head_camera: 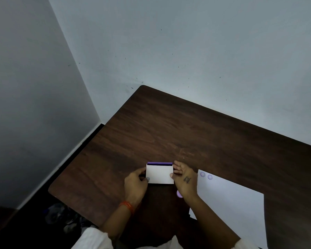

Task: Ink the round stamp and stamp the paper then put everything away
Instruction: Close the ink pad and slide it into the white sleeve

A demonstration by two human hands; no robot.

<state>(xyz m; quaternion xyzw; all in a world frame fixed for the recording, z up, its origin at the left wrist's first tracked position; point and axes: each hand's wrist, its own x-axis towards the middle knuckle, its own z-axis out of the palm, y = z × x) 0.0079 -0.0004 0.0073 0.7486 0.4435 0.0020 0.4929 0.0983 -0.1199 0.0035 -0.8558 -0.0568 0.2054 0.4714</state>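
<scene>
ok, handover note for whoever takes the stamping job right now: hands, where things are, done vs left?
Left hand: gripping the left end of the ink pad case.
Right hand: gripping its right end; white lid lowered over the purple base, a dark gap showing at the far edge.
Round stamp: on the table under the right wrist, mostly hidden.
Paper: to the right, two purple imprints near its top-left corner.
Done: stamping.
Left: close the case fully, put everything away.

- Pretty dim overall, the table is looking dark
- Bottom-left corner is sinking into near black
- Wide-angle lens is bending the edges
- Focus is staying soft
</scene>
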